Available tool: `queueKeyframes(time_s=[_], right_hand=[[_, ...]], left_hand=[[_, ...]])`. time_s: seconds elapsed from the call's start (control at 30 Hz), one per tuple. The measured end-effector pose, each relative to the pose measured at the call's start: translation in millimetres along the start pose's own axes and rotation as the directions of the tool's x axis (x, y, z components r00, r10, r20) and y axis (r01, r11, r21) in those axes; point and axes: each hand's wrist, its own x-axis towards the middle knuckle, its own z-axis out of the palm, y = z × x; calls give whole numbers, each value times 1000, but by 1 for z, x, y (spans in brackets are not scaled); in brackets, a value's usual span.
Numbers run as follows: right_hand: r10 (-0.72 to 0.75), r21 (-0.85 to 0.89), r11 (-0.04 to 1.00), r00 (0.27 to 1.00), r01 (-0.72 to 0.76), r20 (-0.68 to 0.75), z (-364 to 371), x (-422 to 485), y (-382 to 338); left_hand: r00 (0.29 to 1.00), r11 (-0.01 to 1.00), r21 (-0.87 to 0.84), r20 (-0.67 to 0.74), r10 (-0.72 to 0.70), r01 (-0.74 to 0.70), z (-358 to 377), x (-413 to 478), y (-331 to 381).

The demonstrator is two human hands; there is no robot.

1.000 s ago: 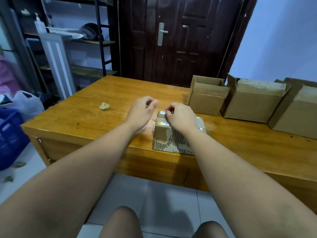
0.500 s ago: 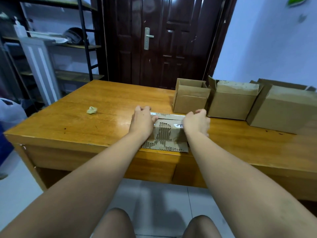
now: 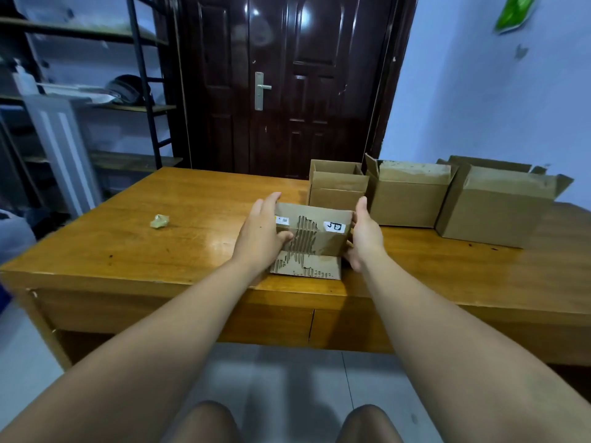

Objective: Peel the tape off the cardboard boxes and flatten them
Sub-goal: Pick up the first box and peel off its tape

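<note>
While your left hand [image 3: 260, 233] and right hand [image 3: 364, 238] clasp the small cardboard box [image 3: 315, 238] by its ends mid-frame, near the front edge of the tabletop [image 3: 192, 219], an uneven squeeze could skew it or slide it off.

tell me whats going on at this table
A person grips a small brown cardboard box with a torn face by its ends with the left hand and right hand, near the front edge of the wooden table. It is not yet flat. Three more open brown cardboard boxes stand in a row behind it, and a crumpled wad of tape lies to the left.
</note>
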Motion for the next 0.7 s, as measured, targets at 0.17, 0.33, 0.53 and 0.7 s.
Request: queueKeyframes(time_s=[0.17, 0.33, 0.53, 0.7], right_hand=[[149, -93, 986, 977, -136, 153, -12, 0, -24], [114, -740, 662, 961, 115, 252, -10, 2, -38], [146, -900, 343, 932, 268, 333, 16, -12, -47], [181, -953, 183, 944, 243, 276, 29, -27, -49]], left_hand=[[975, 962, 192, 147, 167, -194, -19, 3, -1], [846, 925, 229, 512, 152, -305, -33, 6, 1], [706, 985, 165, 703, -90, -39, -38, 17, 19], [703, 868, 456, 682, -199, -196, -30, 24, 28]])
